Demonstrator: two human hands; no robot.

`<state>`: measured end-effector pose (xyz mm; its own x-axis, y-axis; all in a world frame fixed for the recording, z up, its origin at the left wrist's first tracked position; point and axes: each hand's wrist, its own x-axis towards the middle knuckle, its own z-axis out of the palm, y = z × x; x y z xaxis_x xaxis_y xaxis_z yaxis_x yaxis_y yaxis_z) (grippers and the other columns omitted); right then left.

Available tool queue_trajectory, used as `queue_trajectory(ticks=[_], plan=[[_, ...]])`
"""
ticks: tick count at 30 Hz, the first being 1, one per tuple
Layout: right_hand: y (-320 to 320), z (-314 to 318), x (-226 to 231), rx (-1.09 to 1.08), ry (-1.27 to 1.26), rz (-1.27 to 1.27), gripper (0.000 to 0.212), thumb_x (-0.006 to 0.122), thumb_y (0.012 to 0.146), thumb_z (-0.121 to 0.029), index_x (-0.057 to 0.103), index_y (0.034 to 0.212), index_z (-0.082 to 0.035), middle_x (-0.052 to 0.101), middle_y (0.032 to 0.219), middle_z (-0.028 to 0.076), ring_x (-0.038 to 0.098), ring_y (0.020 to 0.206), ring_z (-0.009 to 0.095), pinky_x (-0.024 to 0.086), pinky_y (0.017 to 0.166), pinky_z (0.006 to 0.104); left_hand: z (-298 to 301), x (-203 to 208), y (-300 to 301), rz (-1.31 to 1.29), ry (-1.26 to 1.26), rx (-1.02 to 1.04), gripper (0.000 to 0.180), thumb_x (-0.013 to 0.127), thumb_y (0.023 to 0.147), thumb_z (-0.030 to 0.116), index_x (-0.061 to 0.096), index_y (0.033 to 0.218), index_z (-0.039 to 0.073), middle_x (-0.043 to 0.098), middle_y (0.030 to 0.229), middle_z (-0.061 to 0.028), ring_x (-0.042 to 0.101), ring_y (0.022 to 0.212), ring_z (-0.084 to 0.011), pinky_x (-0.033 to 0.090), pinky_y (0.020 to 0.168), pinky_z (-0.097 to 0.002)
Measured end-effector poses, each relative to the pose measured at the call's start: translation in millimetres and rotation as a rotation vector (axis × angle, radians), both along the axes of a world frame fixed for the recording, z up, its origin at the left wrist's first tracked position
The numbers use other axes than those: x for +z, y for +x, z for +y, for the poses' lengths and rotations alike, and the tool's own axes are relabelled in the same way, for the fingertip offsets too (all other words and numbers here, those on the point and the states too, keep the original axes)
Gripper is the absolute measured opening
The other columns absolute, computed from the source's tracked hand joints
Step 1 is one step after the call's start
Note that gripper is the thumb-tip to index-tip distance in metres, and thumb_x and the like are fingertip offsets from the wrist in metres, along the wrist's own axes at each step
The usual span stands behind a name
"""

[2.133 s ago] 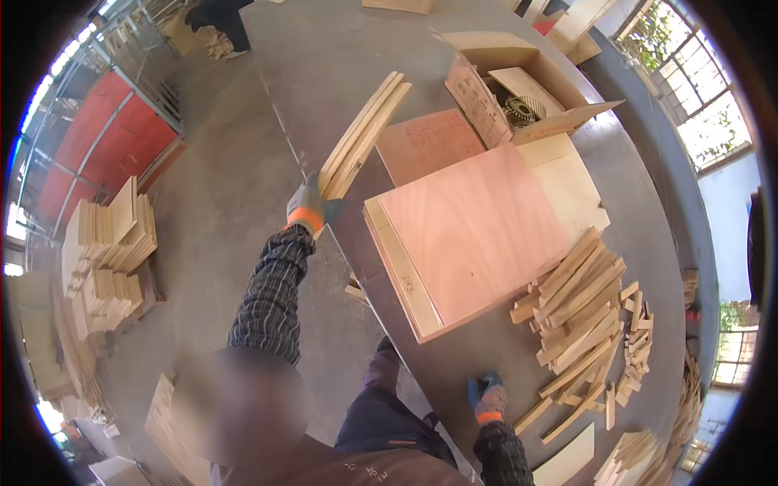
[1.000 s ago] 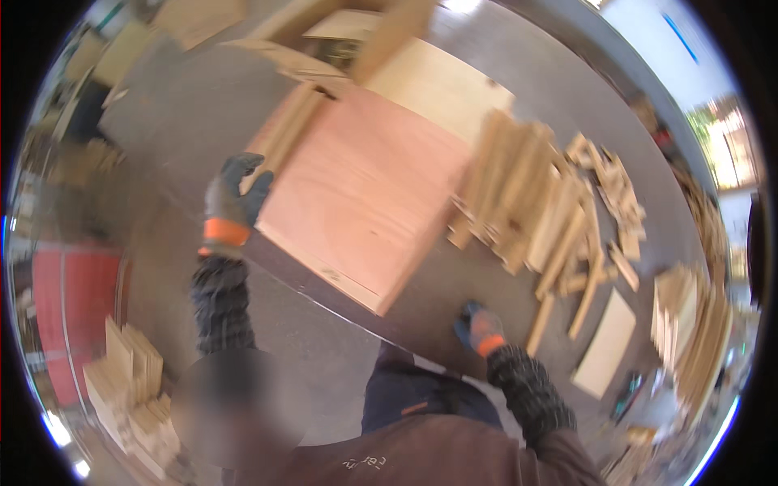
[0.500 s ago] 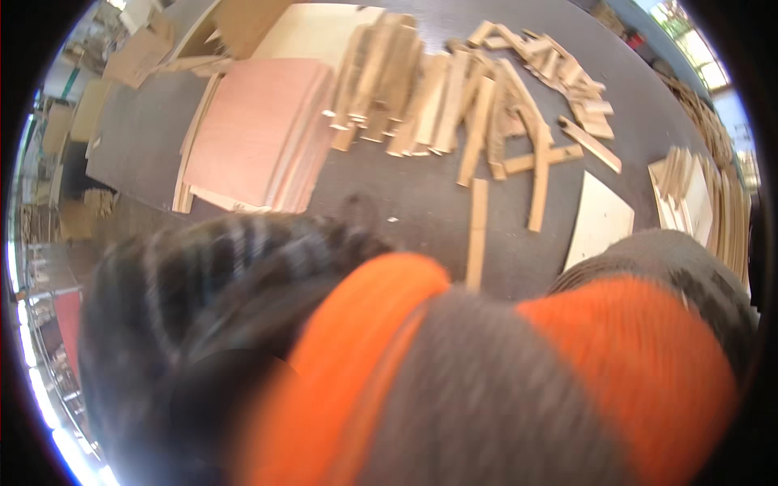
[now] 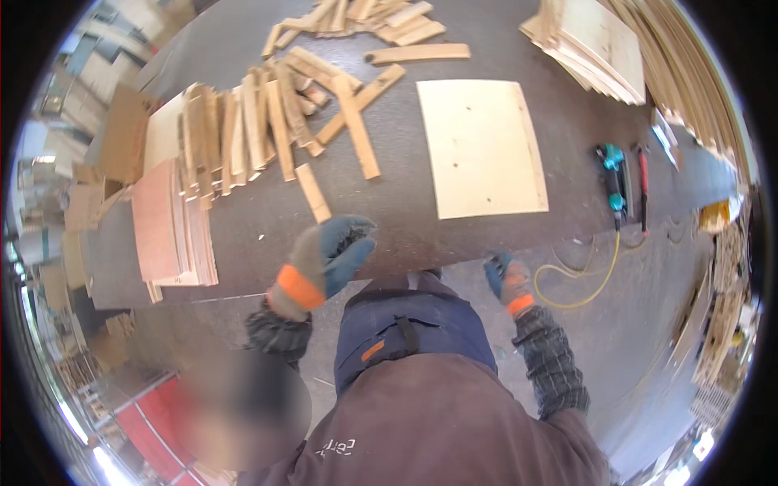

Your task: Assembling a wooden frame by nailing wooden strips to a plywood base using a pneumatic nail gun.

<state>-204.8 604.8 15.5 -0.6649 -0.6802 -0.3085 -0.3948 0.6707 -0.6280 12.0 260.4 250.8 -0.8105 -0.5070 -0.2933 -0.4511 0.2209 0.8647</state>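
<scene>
Both my hands wear grey-blue work gloves with orange cuffs. My left hand [image 4: 334, 253] is over the table's near edge, its fingers loosely curved and the thumb apart, with nothing seen in it. Just beyond its fingers lies the near end of a short wooden strip [image 4: 312, 193]. My right hand [image 4: 506, 278] hangs at the near edge, fingers loosely bent and partly apart, seemingly holding nothing. Ahead of it, a pale plywood panel [image 4: 485, 150] with several small dark marks lies flat on the dark table [image 4: 389, 235].
Wooden strips [image 4: 251, 130] lie in a row left of centre, more heaped behind. Pinkish boards [image 4: 166, 231] are stacked at left. On the right are a teal air tool [image 4: 613, 174] with a yellow hose [image 4: 596, 296], a red-handled hammer [image 4: 643, 182] and stacked panels [image 4: 596, 44].
Earlier, my gloved hands and orange cuffs were blurred close before the camera. Now they are lower, apart, at the table edge. The view has shifted, showing more of the table's right side.
</scene>
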Motion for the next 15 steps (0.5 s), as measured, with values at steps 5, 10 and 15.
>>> queue_trajectory(ticks=[5,10,15], plan=[[-76,20,5,-0.249,-0.002,0.126,0.04,0.073,0.093,-0.022,0.069,0.13,-0.007,0.076,0.111,0.019,0.074,0.096,0.034,0.059,0.085,0.0421,53,-176,-22,0.012,-0.152,0.065,0.059,0.084,0.087,0.019,0.063,0.139,0.001,0.073,0.116,-0.0149,0.068,0.087,-0.0177,0.057,0.079,-0.0333],[-138,23,-4,-0.219,0.067,0.275,0.049,0.073,0.093,-0.021,0.063,0.14,-0.009,0.073,0.123,0.02,0.072,0.11,0.036,0.057,0.096,0.0435,69,-222,-77,-0.143,-0.315,-0.018,0.067,0.086,0.085,0.021,0.06,0.144,0.005,0.071,0.12,-0.0193,0.07,0.088,-0.0284,0.058,0.078,-0.0388],[-181,19,-19,0.134,-0.019,0.462,0.056,0.076,0.09,-0.014,0.06,0.144,-0.011,0.069,0.134,0.02,0.067,0.12,0.039,0.056,0.099,0.0458,79,-231,-108,-0.058,-0.383,-0.06,0.058,0.076,0.092,0.02,0.058,0.145,0.009,0.068,0.13,-0.0209,0.07,0.107,-0.0427,0.057,0.09,-0.0518]])
